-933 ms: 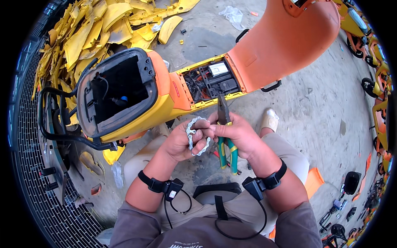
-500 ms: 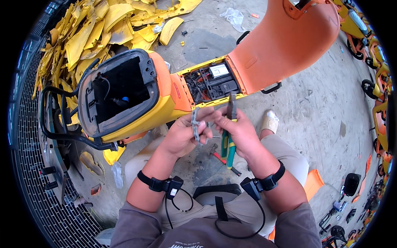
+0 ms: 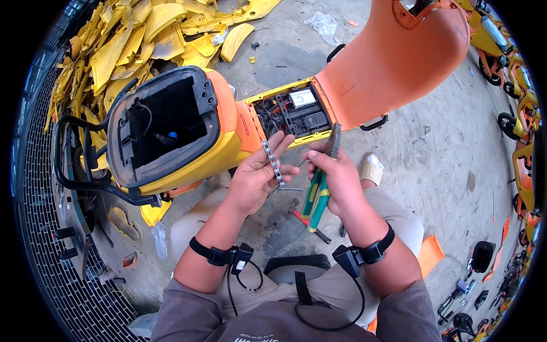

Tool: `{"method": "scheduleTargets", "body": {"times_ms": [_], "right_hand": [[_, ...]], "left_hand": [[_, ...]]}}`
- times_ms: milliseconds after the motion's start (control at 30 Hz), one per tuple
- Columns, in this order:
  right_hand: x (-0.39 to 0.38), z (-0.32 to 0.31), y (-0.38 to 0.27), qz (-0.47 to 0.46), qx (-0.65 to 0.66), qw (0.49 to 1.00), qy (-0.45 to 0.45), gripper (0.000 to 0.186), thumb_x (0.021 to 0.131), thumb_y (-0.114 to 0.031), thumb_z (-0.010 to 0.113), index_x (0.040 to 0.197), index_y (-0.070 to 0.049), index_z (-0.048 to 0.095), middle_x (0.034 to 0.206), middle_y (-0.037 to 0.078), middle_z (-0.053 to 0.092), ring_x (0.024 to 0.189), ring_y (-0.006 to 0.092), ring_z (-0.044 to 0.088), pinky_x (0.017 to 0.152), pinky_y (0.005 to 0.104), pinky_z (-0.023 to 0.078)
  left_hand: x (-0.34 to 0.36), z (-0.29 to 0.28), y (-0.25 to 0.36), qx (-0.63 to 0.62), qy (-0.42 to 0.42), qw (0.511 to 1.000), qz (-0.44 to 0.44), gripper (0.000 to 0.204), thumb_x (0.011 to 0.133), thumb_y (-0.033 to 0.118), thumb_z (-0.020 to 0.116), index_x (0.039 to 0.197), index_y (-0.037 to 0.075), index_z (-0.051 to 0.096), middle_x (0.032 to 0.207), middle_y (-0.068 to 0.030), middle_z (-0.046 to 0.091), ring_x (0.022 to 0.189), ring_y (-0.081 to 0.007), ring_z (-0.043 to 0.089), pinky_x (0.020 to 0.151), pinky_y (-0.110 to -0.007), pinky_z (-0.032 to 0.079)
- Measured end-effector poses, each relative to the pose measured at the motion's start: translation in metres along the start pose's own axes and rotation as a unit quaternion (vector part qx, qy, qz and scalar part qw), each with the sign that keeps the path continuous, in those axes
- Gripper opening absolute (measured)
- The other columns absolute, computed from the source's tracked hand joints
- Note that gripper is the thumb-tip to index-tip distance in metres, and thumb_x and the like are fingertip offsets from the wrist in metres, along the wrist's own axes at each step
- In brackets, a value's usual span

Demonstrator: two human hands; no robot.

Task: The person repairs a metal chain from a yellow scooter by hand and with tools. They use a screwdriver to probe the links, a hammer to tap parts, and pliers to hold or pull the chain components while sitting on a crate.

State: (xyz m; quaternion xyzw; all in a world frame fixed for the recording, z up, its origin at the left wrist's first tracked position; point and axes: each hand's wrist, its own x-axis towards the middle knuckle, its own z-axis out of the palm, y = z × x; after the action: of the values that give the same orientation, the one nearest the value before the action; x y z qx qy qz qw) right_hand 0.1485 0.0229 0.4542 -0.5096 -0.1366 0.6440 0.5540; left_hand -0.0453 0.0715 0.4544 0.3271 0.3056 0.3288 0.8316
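My left hand point(image 3: 250, 176) has its fingers partly spread, and a short silvery chain-like strip point(image 3: 272, 161) lies across them, held in the hand. In my right hand point(image 3: 339, 176) is a pair of pliers with green and yellow handles point(image 3: 320, 206); the dark jaws point(image 3: 335, 139) point away from me. The right thumb and forefinger are close to the left fingertips, and a thin wire-like piece seems to pass between the hands. Below the left fingers shows a thin grey piece point(image 3: 292, 188); I cannot tell whether it hangs or lies on the floor.
A yellow and orange scooter body point(image 3: 228, 137) lies beyond my hands, with wiring in its open compartment point(image 3: 292, 114) and an orange panel point(image 3: 393, 62) raised. A red-handled hammer point(image 3: 307, 223) is on the floor between my legs. Yellow panels point(image 3: 131, 45) are piled at far left.
My left fingers have spread, and the strip now lies flatter across them. My right hand with the pliers has moved slightly right, away from the left hand, and the jaws lean further right.
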Motion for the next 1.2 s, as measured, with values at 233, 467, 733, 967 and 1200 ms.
{"method": "scheduleTargets", "body": {"times_ms": [233, 467, 733, 967, 1200], "right_hand": [[-0.013, -0.001, -0.03, 0.066, 0.248, 0.961, -0.103, 0.063, 0.09, -0.003, 0.059, 0.145, -0.01, 0.031, 0.123, 0.02, 0.062, 0.109, 0.0338, 0.064, 0.096, 0.0599, 0.052], [-0.001, -0.017, 0.002, 0.177, 0.152, 0.969, -0.081, 0.055, 0.089, -0.005, 0.06, 0.141, -0.008, 0.042, 0.123, 0.022, 0.063, 0.103, 0.0298, 0.065, 0.09, 0.0475, 0.054], [-0.013, -0.004, -0.013, 0.056, 0.152, 0.963, -0.214, 0.062, 0.087, 0.0, 0.059, 0.146, -0.008, 0.04, 0.119, 0.018, 0.064, 0.102, 0.0243, 0.063, 0.093, 0.0399, 0.051], [-0.006, -0.001, -0.008, 0.014, 0.04, 0.989, -0.14, 0.058, 0.088, 0.003, 0.06, 0.144, -0.005, 0.043, 0.112, 0.016, 0.066, 0.098, 0.0226, 0.065, 0.09, 0.0364, 0.053], [0.0, 0.006, 0.003, 0.012, -0.011, 0.997, -0.081, 0.046, 0.091, 0.001, 0.061, 0.135, 0.0, 0.048, 0.115, 0.015, 0.067, 0.099, 0.0199, 0.065, 0.089, 0.0336, 0.053]], "left_hand": [[-0.002, -0.003, 0.009, 0.0, -0.001, 1.0, 0.015, 0.061, 0.101, -0.001, 0.044, 0.159, 0.006, 0.027, 0.162, -0.0125, 0.035, 0.113, -0.0255, 0.067, 0.09, -0.029, 0.054], [0.005, -0.008, 0.015, -0.018, -0.029, 0.998, 0.061, 0.058, 0.1, 0.006, 0.048, 0.156, 0.003, 0.033, 0.155, -0.0154, 0.044, 0.117, -0.0235, 0.06, 0.099, -0.037, 0.048], [0.002, -0.012, 0.014, 0.003, 0.002, 0.999, 0.049, 0.043, 0.108, 0.022, 0.045, 0.143, -0.003, 0.046, 0.133, -0.0148, 0.06, 0.116, -0.0247, 0.061, 0.1, -0.04, 0.049], [0.002, -0.004, 0.013, 0.105, 0.123, 0.987, 0.023, 0.033, 0.11, 0.025, 0.042, 0.128, -0.001, 0.052, 0.125, -0.0164, 0.065, 0.12, -0.0276, 0.062, 0.102, -0.042, 0.05], [0.001, -0.005, 0.013, 0.048, 0.109, 0.993, 0.018, 0.025, 0.108, 0.021, 0.049, 0.12, 0.001, 0.057, 0.117, -0.0154, 0.065, 0.111, -0.0246, 0.063, 0.102, -0.041, 0.049]]}}
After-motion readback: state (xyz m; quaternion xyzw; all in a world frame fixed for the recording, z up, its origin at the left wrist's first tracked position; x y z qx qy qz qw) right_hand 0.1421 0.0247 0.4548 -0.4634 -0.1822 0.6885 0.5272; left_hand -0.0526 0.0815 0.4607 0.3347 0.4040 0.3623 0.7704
